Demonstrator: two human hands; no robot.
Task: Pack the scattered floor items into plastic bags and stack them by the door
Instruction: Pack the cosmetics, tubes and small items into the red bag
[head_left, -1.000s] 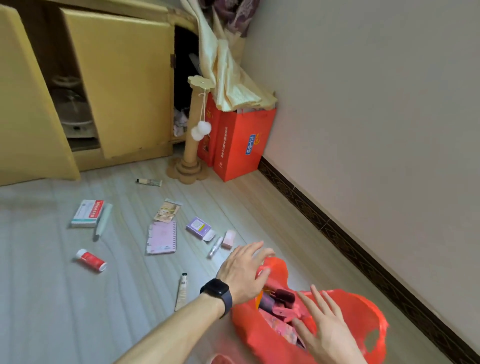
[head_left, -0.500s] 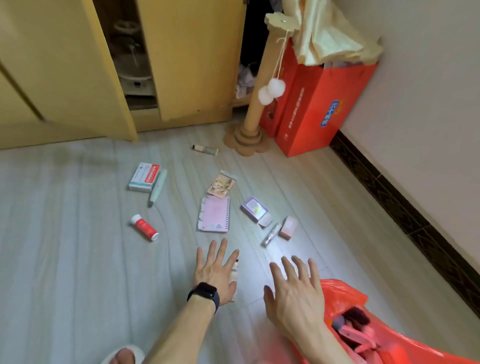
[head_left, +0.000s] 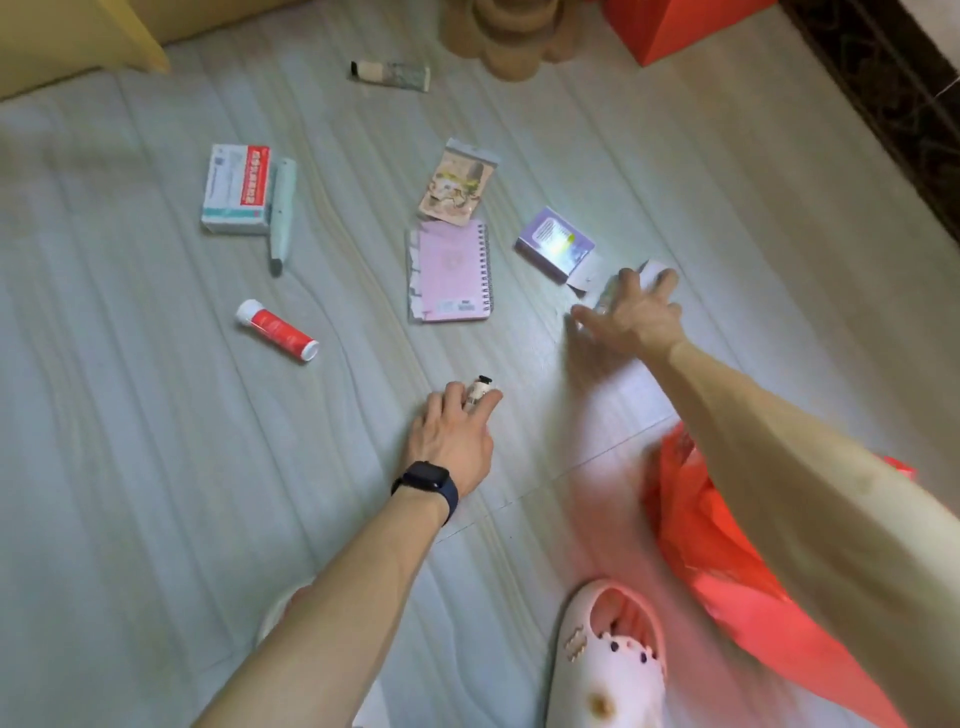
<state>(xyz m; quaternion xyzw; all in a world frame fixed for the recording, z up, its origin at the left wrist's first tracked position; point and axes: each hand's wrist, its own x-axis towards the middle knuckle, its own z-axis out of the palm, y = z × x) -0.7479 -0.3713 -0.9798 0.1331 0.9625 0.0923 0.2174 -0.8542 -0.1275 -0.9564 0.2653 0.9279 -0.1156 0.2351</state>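
Observation:
My left hand (head_left: 451, 439), a dark watch on its wrist, lies on the floor with its fingers curled over a small cream tube (head_left: 479, 388); only the black-capped end shows. Farther right, my right hand (head_left: 636, 312) reaches with spread fingers over a small clear tube (head_left: 605, 291) and a pale pink box (head_left: 653, 269), blurred by motion. The red plastic bag (head_left: 727, 545) lies under my right forearm. Loose on the floor are a pink spiral notebook (head_left: 451, 271), a sachet (head_left: 458, 182), a purple box (head_left: 553, 241), a red tube (head_left: 276, 330), a red-and-white box (head_left: 236, 189), a pale green pen (head_left: 281, 215) and a grey tube (head_left: 389, 76).
A cardboard post base (head_left: 511, 31) and a red carton (head_left: 675, 26) stand at the top. The dark baseboard (head_left: 893, 88) runs down the right side. A yellow cupboard door (head_left: 78, 36) is at the top left. My pink slipper (head_left: 608, 654) is near the bag.
The view has tilted down toward the floor. My left hand has closed over the cream tube. My right hand has left the bag and stretched forward to the clear tube and pink box.

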